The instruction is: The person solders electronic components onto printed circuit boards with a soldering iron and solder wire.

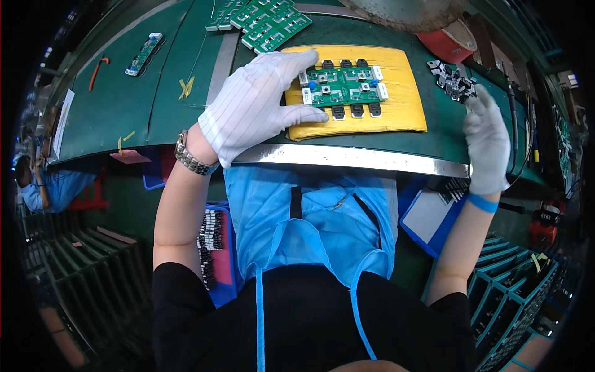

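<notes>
A green circuit board (345, 86) lies on a yellow pad (403, 93). Black tabbed parts stick out along its far and near edges, and white blocks sit at its ends. My left hand (254, 99), in a white striped glove, grips the board's left end, forefinger at the far edge and thumb at the near edge. To the right, my gloved right hand (488, 139) is beside a heap of small black and silver components (452, 82). Its fingers are curled together at the heap's near edge; what they hold, if anything, is hidden.
Several green boards (266, 23) lie stacked at the far side. A red round container (449, 42) stands far right. On the left are a lone board (144, 54) and red-handled pliers (98, 73). A metal edge (347, 156) borders the bench; blue bins (223, 254) sit below.
</notes>
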